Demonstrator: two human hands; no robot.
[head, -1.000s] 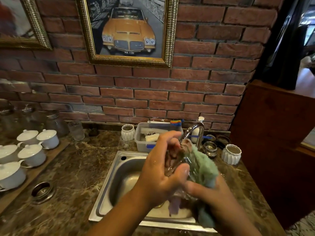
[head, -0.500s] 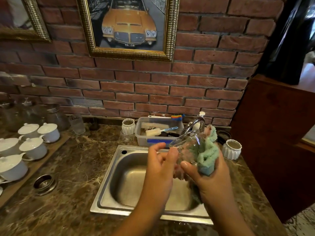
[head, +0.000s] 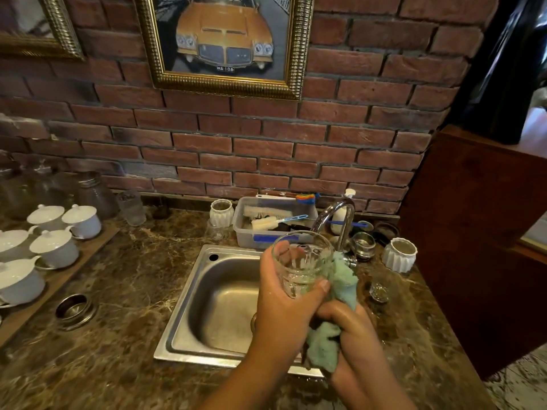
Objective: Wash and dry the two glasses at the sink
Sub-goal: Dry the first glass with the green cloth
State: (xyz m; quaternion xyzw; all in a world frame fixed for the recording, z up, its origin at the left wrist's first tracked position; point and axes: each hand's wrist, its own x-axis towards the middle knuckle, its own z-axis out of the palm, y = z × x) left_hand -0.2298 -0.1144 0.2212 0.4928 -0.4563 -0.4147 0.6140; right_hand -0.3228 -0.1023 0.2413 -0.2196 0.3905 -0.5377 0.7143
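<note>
Item in hand: one clear, thick-walled drinking glass (head: 302, 258), held above the right side of the square stainless steel sink (head: 219, 297), mouth tilted up and toward me, its long axis leaning away toward the curved chrome tap (head: 340, 220). My left hand (head: 284, 303) is clamped round the glass, thumb across the near wall, fingers showing through the far one. My right hand (head: 352, 329), lower and just to the right, is closed on a crumpled pale green cloth (head: 337, 294), which rises to press against the right flank of the glass. The cloth thus lies right of and beneath the glass; I judge drying to be the step in hand, and the next wipe turns on feeding cloth up and left, over the rim. Second item: a small clear glass (head: 379, 288) stands on the table right of the sink, nearer my right hand; whether washed, I cannot tell. No water visibly runs. Surface: brown veined marble table (head: 124, 276), glossy, likely slippery when wet. Room: red brick wall, a gilt-framed picture of a yellow car (head: 225, 39), a grey plastic tub of brushes (head: 266, 223) behind the sink, white lidded cups (head: 56, 247) on a wooden tray at left.
</note>
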